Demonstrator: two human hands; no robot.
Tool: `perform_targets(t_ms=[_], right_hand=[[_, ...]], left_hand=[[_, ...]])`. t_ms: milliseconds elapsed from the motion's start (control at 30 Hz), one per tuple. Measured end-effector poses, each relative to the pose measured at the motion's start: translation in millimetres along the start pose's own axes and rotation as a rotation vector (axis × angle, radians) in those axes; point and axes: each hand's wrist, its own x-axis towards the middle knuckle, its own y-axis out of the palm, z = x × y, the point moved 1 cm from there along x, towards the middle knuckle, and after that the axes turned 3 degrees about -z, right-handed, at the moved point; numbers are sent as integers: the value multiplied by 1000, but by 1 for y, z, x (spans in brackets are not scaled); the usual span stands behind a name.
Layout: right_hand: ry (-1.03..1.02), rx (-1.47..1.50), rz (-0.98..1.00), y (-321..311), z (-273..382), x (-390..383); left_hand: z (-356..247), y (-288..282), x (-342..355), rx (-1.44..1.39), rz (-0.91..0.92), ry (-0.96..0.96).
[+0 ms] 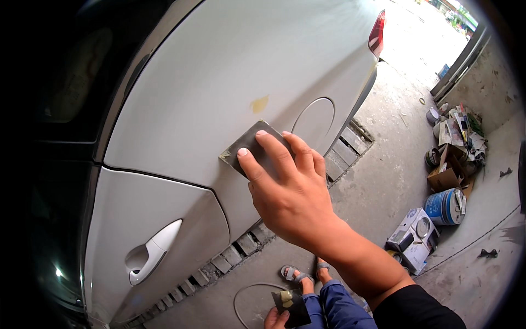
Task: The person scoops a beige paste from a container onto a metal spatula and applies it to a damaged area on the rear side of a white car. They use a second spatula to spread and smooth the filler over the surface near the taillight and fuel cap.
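My right hand (298, 203) presses a dark grey, flat putty spreader (251, 145) against the rear side panel (208, 82) of a white car, fingers spread over its face. A little yellowish putty shows at the spreader's left corner. Just beyond its top edge, a small yellow putty patch (259, 104) is on the panel. Low in the view, my left hand (275, 319) grips a dark putty board (298, 312) by its edge, thumb on top. A lump of yellow putty (286, 296) sits on that board.
Right of the spreader is the round fuel flap (316, 123); a door handle (156, 249) lies lower left. A red tail light (377, 35) marks the car's rear. Along the right wall stand a blue can (442, 207), boxes (412, 238) and papers. A slatted floor channel (222, 263) runs beneath the car.
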Motion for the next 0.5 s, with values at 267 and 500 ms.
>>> perform_targets(t_ms=[267,500], right_hand=[[-20,7,9,5,-7,-14],[7,-8,-28,2,-16,-1]], left_hand=[[-6,6,-1,-8,-1,-3],[6,-3,5,-95,-6,69]])
